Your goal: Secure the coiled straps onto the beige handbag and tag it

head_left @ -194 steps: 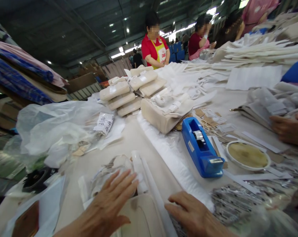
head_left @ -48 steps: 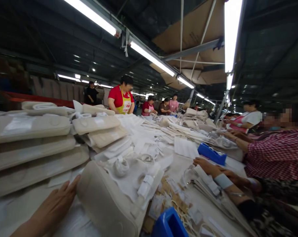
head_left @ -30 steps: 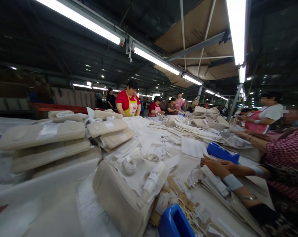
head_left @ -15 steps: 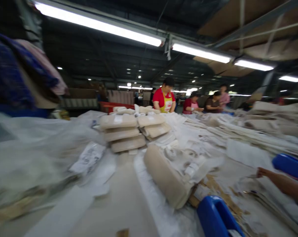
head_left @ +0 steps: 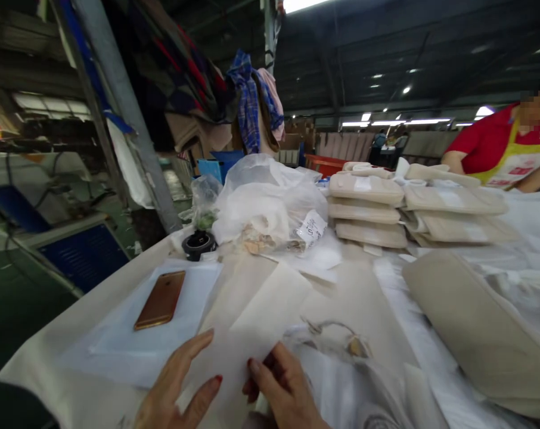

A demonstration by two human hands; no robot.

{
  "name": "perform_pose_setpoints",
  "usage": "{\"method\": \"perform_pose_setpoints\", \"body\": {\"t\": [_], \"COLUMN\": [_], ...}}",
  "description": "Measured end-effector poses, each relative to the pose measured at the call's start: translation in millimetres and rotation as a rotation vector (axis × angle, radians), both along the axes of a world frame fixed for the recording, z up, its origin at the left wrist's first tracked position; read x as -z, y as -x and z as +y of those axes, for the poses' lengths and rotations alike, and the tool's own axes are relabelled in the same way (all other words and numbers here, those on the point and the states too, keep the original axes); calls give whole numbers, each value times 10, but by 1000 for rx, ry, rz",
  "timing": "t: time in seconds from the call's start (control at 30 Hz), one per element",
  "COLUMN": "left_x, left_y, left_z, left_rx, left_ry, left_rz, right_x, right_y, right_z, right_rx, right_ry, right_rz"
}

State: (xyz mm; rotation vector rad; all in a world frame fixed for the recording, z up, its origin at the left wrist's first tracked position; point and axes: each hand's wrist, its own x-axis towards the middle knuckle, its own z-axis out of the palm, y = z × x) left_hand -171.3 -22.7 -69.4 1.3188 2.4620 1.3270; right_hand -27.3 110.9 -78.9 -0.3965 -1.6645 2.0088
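Observation:
My left hand (head_left: 176,384) hovers over the pale tabletop with thumb and fingers spread, and nothing is between them. Beside it, my right hand (head_left: 281,387) has its fingers curled in a pinch at the near end of a white sheet (head_left: 274,298). Whatever lies between those fingertips is hidden. Just right of that hand is a clear plastic bag (head_left: 341,381), with a thin ring and a small tan piece by its top. Farther right rests a beige padded bag-like piece (head_left: 471,333) on white wrapping.
A phone (head_left: 160,300) lies on pale sheets at the left. Behind are a black tape roll (head_left: 198,244), a heap of clear plastic (head_left: 270,196) and stacked beige folded pieces (head_left: 366,208). A metal post (head_left: 127,107) stands at the table's left edge. A co-worker (head_left: 497,143) in red stands at the back right.
The view has swung left and down. Both my hands and the phone have come into sight; the blue objects and the hand at the right edge have left it.

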Motion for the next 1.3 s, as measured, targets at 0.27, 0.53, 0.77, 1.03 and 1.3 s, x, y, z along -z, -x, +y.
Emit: {"method": "perform_pose_setpoints", "body": {"t": [0.27, 0.53, 0.77, 1.03, 1.3], "left_x": [-482, -237, -25, 161, 195], "left_y": [-51, 175, 96, 73, 84], "left_z": [390, 174, 205, 163, 15], "left_rx": [203, -6, 86, 212, 269], "left_ry": [-39, -103, -68, -2, 167], "left_rz": [-933, -1182, -1259, -1238, -1046], "right_x": [-81, 91, 7, 64, -33], "right_y": [-153, -85, -84, -54, -148], "right_z": [-100, -163, -79, -26, 71], "right_rx": [69, 235, 185, 156, 87], "right_ry": [-1007, -1528, -1503, -1518, -1551], "right_rz": [-182, -328, -327, -340, -340]}}
